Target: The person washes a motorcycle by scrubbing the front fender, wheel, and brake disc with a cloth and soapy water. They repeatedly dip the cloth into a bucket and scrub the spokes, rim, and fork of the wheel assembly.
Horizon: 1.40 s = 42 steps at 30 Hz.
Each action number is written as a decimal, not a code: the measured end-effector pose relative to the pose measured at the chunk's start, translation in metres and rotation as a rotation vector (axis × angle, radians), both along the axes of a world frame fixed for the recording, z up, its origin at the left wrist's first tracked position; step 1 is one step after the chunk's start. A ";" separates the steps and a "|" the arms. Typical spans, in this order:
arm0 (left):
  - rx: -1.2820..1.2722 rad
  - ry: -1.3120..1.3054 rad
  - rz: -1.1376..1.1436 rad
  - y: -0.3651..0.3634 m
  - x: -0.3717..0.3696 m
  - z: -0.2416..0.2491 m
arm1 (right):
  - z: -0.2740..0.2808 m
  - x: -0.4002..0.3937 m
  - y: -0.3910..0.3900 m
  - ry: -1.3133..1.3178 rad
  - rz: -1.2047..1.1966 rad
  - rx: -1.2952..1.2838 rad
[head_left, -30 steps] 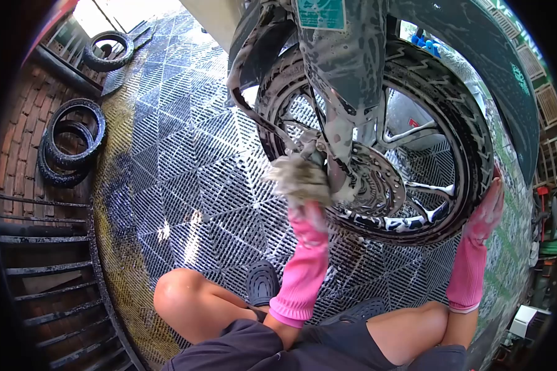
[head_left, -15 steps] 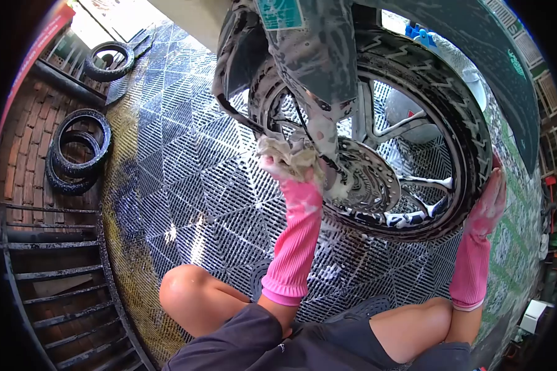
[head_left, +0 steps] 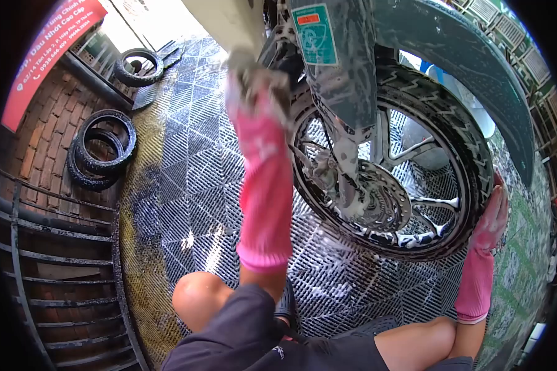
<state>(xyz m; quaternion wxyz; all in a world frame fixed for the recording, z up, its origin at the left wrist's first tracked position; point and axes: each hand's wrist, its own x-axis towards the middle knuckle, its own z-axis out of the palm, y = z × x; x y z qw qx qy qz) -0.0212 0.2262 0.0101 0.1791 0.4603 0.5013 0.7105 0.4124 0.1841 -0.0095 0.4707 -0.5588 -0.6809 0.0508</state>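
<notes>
My left hand [head_left: 257, 111], in a pink glove, is raised at the upper middle and closed on a grey-beige cloth [head_left: 260, 80], blurred by motion. It is left of the soapy fork cover [head_left: 346, 80] of a motorbike. My right hand [head_left: 494, 213], also gloved in pink, rests against the right side of the front tyre [head_left: 470, 133], its fingers stretched along the rubber and partly hidden behind it. White foam covers the wheel's spokes and brake disc [head_left: 380, 198].
Worn tyres [head_left: 102, 148] lean at the left by a brick surface [head_left: 46, 136] and a black metal grate [head_left: 68, 269]. Another tyre [head_left: 139, 67] lies further back. A red sign [head_left: 56, 46] stands upper left. The floor has wet patterned tiles [head_left: 192, 161].
My left hand has moved up and left with the cloth, away from the wheel hub. My right hand stays on the tyre. The view has shifted slightly.
</notes>
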 end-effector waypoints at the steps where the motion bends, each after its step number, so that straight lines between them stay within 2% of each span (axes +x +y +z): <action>1: -0.251 -0.082 0.145 -0.002 0.012 0.038 | -0.001 0.001 0.001 -0.003 -0.031 -0.019; 3: -0.424 0.317 0.308 0.019 0.014 0.054 | -0.010 0.011 0.005 -0.079 -0.027 0.030; 5: 0.040 0.969 0.643 0.029 0.002 0.016 | -0.014 0.015 0.008 -0.160 -0.007 0.098; 6: 0.130 0.844 0.472 0.015 0.003 0.005 | -0.007 0.009 0.005 -0.174 -0.023 0.084; 7: 0.130 0.446 0.212 0.003 0.005 -0.008 | -0.009 0.013 0.007 -0.171 -0.031 0.103; 8: 0.126 0.230 0.136 0.000 0.000 -0.023 | -0.015 0.020 0.011 -0.310 -0.012 0.173; 10: 0.099 0.112 0.224 0.006 -0.026 -0.062 | -0.010 0.023 0.009 -0.554 0.084 0.363; 11: 0.101 0.072 0.217 0.005 -0.032 -0.069 | -0.014 0.027 0.015 -0.572 0.166 0.541; 12: 0.126 0.006 0.120 0.006 -0.027 -0.044 | -0.023 0.029 0.016 -0.656 0.026 0.517; 14: 0.164 -0.137 -0.066 0.009 -0.016 0.005 | -0.024 0.021 0.011 -0.455 -0.059 0.322; 15: 0.181 -0.203 -0.141 0.009 0.001 0.043 | -0.018 0.010 0.008 -0.167 0.007 0.169; 16: 0.195 -0.271 -0.214 0.008 0.018 0.081 | -0.015 0.003 0.007 0.232 0.096 0.108; 17: 0.302 0.220 0.058 0.019 0.034 0.108 | -0.003 -0.003 0.001 0.336 0.133 0.053; 19: 0.487 1.193 0.640 0.041 0.069 0.151 | -0.017 0.004 0.007 0.237 0.138 0.150; 21: 0.429 1.371 0.565 0.053 0.111 0.172 | -0.010 -0.001 0.003 0.408 0.207 0.101; 22: 0.165 1.359 0.405 0.056 0.141 0.174 | -0.008 -0.004 0.002 0.551 0.257 0.058; 23: -0.096 1.332 0.241 0.058 0.172 0.174 | -0.008 -0.001 0.001 0.491 0.226 0.042; 25: -0.546 1.158 -0.180 0.025 0.225 0.206 | 0.000 -0.004 -0.003 0.534 0.238 0.006; 27: -0.573 1.250 -0.448 -0.001 0.260 0.218 | -0.006 0.002 -0.001 0.494 0.217 0.052; 29: -0.382 1.404 -0.495 -0.018 0.278 0.202 | -0.006 0.004 -0.002 0.510 0.286 -0.011; 31: -0.258 1.488 -0.507 -0.030 0.286 0.187 | -0.027 0.003 0.004 1.037 0.539 0.010; 32: -0.223 1.510 -0.507 -0.030 0.284 0.185 | -0.025 0.004 0.001 1.322 0.673 -0.067; 35: -0.179 1.538 -0.511 -0.020 0.280 0.188 | -0.049 0.017 0.013 0.901 0.638 0.256; 37: -0.200 1.559 -0.477 0.000 0.263 0.200 | -0.028 0.021 0.000 0.372 0.197 -0.038; 39: -0.259 1.592 -0.392 0.028 0.238 0.216 | -0.017 0.015 -0.005 0.486 0.261 0.019; 42: -0.420 1.638 -0.222 0.068 0.187 0.234 | -0.013 0.019 -0.007 0.365 0.216 0.025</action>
